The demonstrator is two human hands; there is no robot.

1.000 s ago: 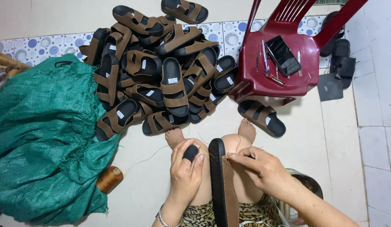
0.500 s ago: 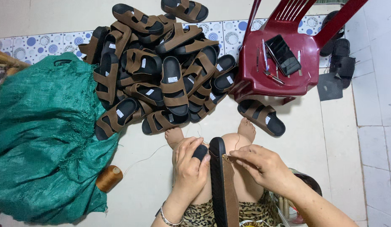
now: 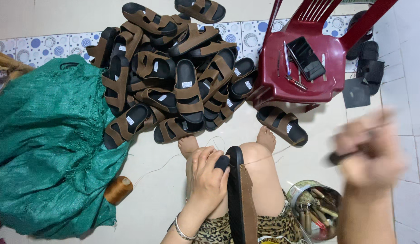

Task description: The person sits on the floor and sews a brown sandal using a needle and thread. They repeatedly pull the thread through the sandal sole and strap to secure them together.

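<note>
A black-soled sandal with a brown strap [image 3: 239, 199] stands on edge between my knees. My left hand [image 3: 207, 180] grips its front end and presses it against my leg. My right hand [image 3: 368, 149] is raised far to the right, blurred, pinching a thin dark tool, probably a needle or awl. A fine thread [image 3: 264, 159] runs taut from the sandal toward that hand. Another strand trails left across the floor to a brown thread spool [image 3: 118, 190].
A heap of brown and black sandals [image 3: 174, 77] lies ahead, one loose sandal [image 3: 282, 125] beside my foot. A red plastic chair [image 3: 309, 58] holds a phone and tools. A green woven sack [image 3: 47, 144] fills the left. A tin of tools [image 3: 316, 208] sits by my right knee.
My right hand has swung from the sandal's strap up and out to the right, drawing the thread taut. The left hand has stayed on the sandal's front.
</note>
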